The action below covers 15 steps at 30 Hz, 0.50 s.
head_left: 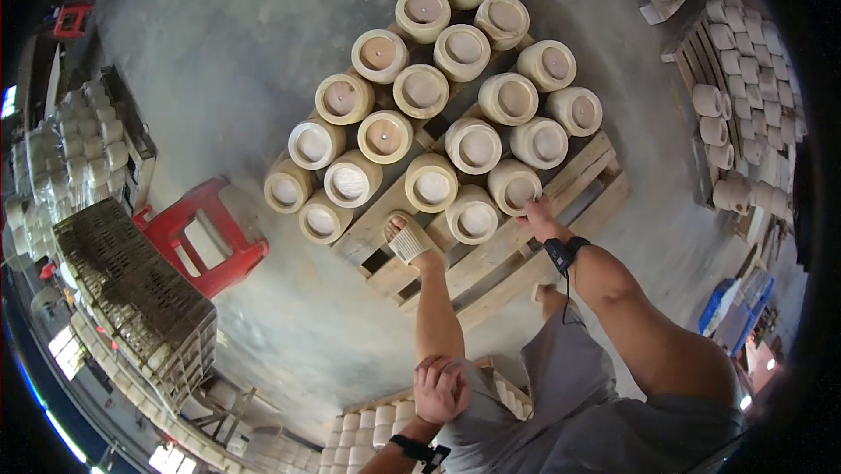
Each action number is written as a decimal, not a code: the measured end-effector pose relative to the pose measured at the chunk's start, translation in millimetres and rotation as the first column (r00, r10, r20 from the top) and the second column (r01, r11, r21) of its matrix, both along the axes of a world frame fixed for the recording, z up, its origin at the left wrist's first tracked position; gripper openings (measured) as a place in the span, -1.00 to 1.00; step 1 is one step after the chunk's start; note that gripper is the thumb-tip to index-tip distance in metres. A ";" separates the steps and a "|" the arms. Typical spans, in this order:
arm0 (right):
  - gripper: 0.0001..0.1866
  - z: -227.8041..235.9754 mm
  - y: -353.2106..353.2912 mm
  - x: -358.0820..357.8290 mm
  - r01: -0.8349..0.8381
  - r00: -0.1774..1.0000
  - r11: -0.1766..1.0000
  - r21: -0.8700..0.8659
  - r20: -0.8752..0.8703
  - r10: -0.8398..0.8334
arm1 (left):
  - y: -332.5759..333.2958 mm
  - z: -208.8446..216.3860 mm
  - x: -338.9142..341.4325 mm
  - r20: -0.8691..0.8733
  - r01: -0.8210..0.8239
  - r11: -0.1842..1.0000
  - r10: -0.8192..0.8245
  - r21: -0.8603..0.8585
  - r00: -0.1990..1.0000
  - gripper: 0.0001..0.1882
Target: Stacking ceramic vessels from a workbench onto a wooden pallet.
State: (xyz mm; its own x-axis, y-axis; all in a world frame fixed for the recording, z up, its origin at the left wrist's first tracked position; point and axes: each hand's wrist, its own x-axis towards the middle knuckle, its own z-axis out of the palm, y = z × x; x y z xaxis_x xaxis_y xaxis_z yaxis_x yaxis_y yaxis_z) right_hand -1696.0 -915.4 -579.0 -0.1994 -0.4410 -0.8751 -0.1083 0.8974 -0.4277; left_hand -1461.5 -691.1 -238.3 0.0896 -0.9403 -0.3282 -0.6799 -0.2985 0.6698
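Right hand (539, 214) at plain pot (513, 183), left hand (441, 389) on leg (440, 323)

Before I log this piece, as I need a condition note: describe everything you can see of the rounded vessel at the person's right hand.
The vessel is squat and round-sided, cream-yellow, with a thick pale rim around a recessed, greyish-pink circular centre. It looks like clay or ceramic. It stands on the wooden pallet, near the person, its top facing the camera; a similar vessel is beside it. The right hand's fingers touch its near edge. Its underside is hidden.
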 end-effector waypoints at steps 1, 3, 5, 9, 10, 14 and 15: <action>-0.54 -1.2 3.8 5.8 -0.009 1.000 1.000 0.007 0.030 0.009 | 1.7 1.3 1.8 0.011 -0.015 1.000 0.015 0.012 1.000 -0.61; -0.57 -59.4 -0.6 -114.7 -0.698 0.715 0.692 -0.183 -0.144 0.684 | -15.5 -5.8 -9.4 -0.103 0.009 0.999 -0.015 -0.054 0.995 -0.62; -0.60 -65.7 2.9 -114.9 -0.717 0.691 0.681 -0.148 -0.033 0.722 | -11.5 -10.0 -6.9 -0.081 0.017 0.999 -0.020 -0.043 0.997 -0.64; -0.61 40.4 -7.7 -22.5 -0.206 0.978 0.968 0.141 0.007 0.207 | -3.7 -3.5 -0.1 0.044 -0.005 1.000 0.005 -0.016 0.999 -0.64; -0.57 51.5 -8.4 -29.3 -0.302 0.949 0.949 0.093 -0.067 0.309 | -3.4 -8.8 -2.2 0.044 0.006 1.000 -0.005 -0.013 0.999 -0.65; -0.24 87.4 -23.0 -60.5 -0.695 0.699 0.691 -0.200 -0.412 0.584 | -14.3 -21.5 -6.3 0.126 0.053 0.998 -0.050 -0.025 0.991 -0.69; -0.25 142.0 -35.0 -17.5 -0.689 0.723 0.659 -0.302 -0.359 0.591 | -5.2 -22.4 0.4 0.172 0.011 1.000 -0.008 -0.018 0.985 -0.69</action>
State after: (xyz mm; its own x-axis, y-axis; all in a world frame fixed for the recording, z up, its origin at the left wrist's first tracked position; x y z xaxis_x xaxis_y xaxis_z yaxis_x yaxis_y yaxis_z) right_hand -1713.5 -950.4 -437.0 0.1086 -0.8159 -0.5679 -0.7215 0.3283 -0.6096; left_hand -1461.1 -696.3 -260.7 0.1343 -0.9473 -0.2910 -0.7884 -0.2800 0.5477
